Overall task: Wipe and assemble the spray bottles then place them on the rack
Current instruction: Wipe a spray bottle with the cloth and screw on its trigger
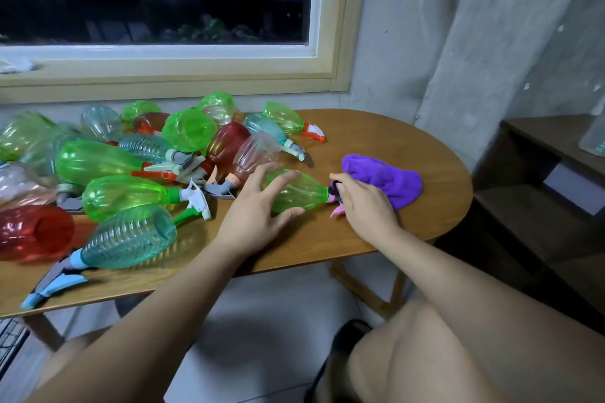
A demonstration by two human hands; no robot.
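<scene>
A green bottle (299,193) lies on its side near the table's (376,141) front edge, toward its rounded right end. The left hand (258,209) cups the bottle's body with fingers spread, loosely touching it. The right hand (363,203) is closed around its dark and pink spray head (336,198). A purple cloth (386,180) lies just beyond that hand. More bottles (131,167) are heaped across the table's left part.
</scene>
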